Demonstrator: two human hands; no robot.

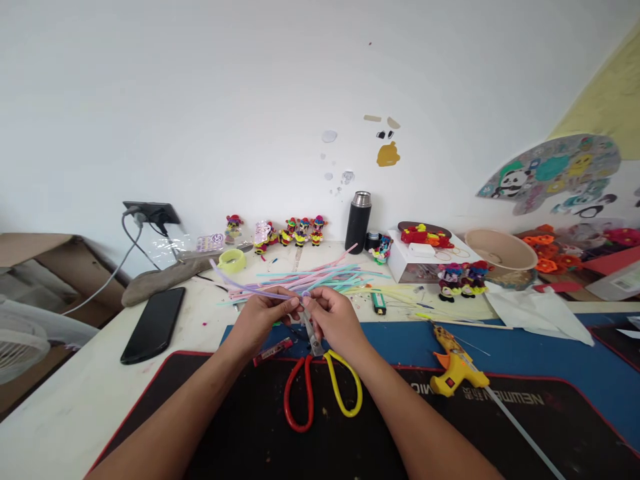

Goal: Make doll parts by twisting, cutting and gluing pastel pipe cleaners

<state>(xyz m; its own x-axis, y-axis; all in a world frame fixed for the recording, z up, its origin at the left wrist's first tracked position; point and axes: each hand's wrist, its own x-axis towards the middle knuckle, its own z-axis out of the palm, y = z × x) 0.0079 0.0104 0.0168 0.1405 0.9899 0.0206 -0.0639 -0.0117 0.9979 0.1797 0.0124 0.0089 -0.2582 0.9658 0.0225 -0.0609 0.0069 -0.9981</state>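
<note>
Both hands meet above the far edge of the black mat. My left hand (267, 317) pinches a purple pipe cleaner (240, 285), whose free end points up and to the left. My right hand (333, 319) pinches the same pipe cleaner at its small curled end, close beside the left fingertips. Scissors (316, 347) with one red and one yellow handle lie open on the mat just below the hands, their blades partly hidden. Behind the fingers is a loose pile of pink, blue and purple pipe cleaners (320, 273).
A yellow glue gun (457, 373) lies on the mat at right, a black phone (154, 327) at left. Behind stand a black bottle (358, 223), small figures (302, 232), a white box (407, 260) and green tape (232, 261).
</note>
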